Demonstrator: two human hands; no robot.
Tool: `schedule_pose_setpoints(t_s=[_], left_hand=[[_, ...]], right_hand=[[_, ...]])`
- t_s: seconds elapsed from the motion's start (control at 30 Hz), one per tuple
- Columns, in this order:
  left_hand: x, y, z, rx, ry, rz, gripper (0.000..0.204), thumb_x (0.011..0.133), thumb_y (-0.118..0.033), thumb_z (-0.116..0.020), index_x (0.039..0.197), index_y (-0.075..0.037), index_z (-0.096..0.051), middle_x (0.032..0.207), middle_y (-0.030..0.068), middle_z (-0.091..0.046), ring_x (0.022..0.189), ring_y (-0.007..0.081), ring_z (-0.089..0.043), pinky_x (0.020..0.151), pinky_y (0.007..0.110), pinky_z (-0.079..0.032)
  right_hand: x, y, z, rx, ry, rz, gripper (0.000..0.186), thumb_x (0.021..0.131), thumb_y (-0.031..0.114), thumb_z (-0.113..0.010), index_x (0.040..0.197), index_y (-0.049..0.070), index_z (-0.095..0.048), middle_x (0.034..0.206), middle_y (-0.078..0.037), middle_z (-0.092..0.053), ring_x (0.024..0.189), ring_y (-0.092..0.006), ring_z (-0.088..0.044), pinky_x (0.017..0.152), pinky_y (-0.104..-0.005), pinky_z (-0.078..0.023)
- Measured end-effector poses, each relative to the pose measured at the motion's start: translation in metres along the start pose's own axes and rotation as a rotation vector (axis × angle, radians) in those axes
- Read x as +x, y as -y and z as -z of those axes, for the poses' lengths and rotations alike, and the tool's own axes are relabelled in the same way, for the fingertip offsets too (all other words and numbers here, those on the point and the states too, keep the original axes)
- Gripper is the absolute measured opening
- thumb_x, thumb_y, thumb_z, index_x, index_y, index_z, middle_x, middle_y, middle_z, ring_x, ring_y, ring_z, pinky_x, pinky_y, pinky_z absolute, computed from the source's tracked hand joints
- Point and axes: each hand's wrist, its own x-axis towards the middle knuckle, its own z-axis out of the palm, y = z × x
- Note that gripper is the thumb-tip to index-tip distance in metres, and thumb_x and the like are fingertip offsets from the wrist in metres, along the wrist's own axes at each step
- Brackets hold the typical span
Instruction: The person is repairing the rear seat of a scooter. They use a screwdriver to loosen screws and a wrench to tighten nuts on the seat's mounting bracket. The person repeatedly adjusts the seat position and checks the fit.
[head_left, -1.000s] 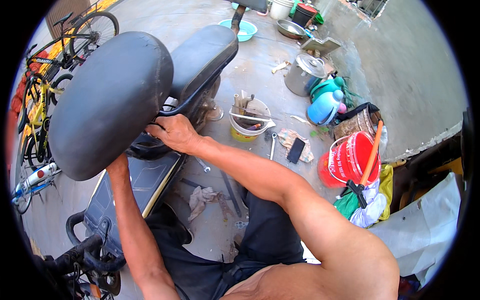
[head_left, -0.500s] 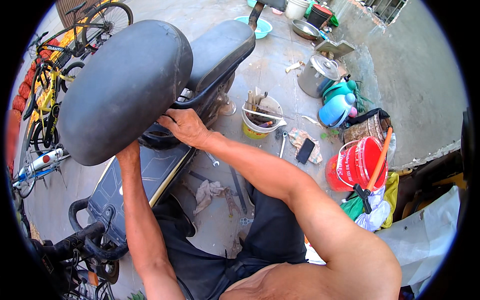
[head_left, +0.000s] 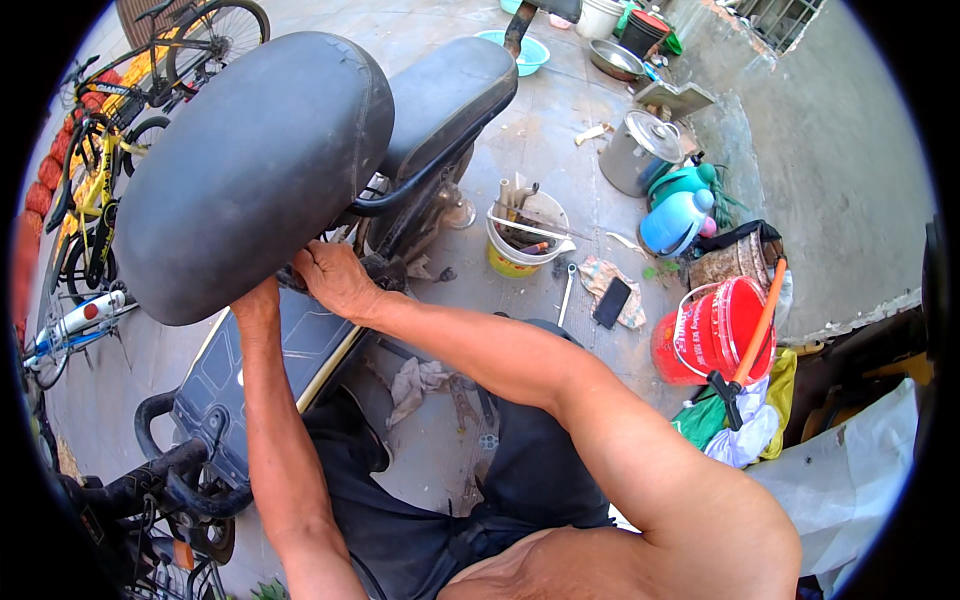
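A large padded black seat (head_left: pixel 255 175) is tilted up over the electric scooter's dark footboard (head_left: pixel 285 345). My left hand (head_left: pixel 258 300) reaches beneath its near edge, and the seat hides its fingers. My right hand (head_left: pixel 338 280) is just to the right, under the seat's lower right side. Its fingers are bent and close together at the underside; whatever they grip is out of sight. Behind stands a second, longer black seat (head_left: pixel 450 95) on the scooter's frame. A dark frame tube (head_left: pixel 385 203) shows between the two seats.
To the right stand a tool bucket (head_left: pixel 527 240), a wrench (head_left: pixel 567 295), a phone (head_left: pixel 611 302) on a cloth and a red bucket (head_left: pixel 710 330) with an orange-handled tool. A rag (head_left: pixel 415 385) lies between my legs. Bicycles (head_left: pixel 100 190) line the left; handlebars (head_left: pixel 180 470) are lower left.
My right hand has moved down and left under the seat, closer to my left hand. The frame behind it is now more exposed. The tilted seat has shifted slightly.
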Motion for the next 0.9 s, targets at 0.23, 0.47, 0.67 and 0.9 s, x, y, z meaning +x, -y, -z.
schedule_pose_setpoints(t_s=[0.23,0.47,0.67,0.9], left_hand=[[0.003,0.0,0.001,-0.018,-0.026,0.006,0.027,0.088,-0.017,-0.065,0.109,-0.001,-0.065,0.102,0.0149,-0.068,0.095,0.0306,-0.062,0.086,0.043,-0.046],[0.0,0.006,-0.005,-0.065,-0.009,0.063,0.028,0.087,-0.018,-0.067,0.108,0.0,-0.065,0.102,0.0145,-0.068,0.095,0.0307,-0.063,0.085,0.042,-0.047],[-0.002,0.016,-0.002,-0.034,0.016,0.026,0.028,0.088,-0.018,-0.067,0.108,0.001,-0.065,0.102,0.0142,-0.068,0.094,0.0301,-0.063,0.085,0.042,-0.047],[0.003,-0.003,0.0,-0.137,-0.043,0.059,0.029,0.089,-0.019,-0.065,0.112,0.0,-0.063,0.107,0.0145,-0.067,0.099,0.0296,-0.061,0.088,0.042,-0.045]], right_hand=[[0.007,0.006,0.035,-0.111,0.109,-0.022,0.036,0.097,0.035,-0.049,0.097,0.003,-0.065,0.082,-0.023,-0.064,0.08,-0.0429,-0.062,0.069,-0.0481,-0.048],[0.009,-0.003,0.029,-0.18,0.05,0.033,0.039,0.096,0.036,-0.048,0.096,0.002,-0.066,0.081,-0.024,-0.064,0.081,-0.0429,-0.062,0.071,-0.05,-0.048],[0.005,-0.003,0.012,-0.118,0.027,0.028,0.032,0.095,0.03,-0.049,0.093,0.001,-0.063,0.078,-0.025,-0.062,0.077,-0.0444,-0.061,0.065,-0.0466,-0.047],[0.019,-0.003,0.051,-0.285,0.07,-0.008,0.036,0.093,0.039,-0.053,0.096,0.007,-0.069,0.081,-0.021,-0.066,0.084,-0.041,-0.063,0.073,-0.0484,-0.049]])
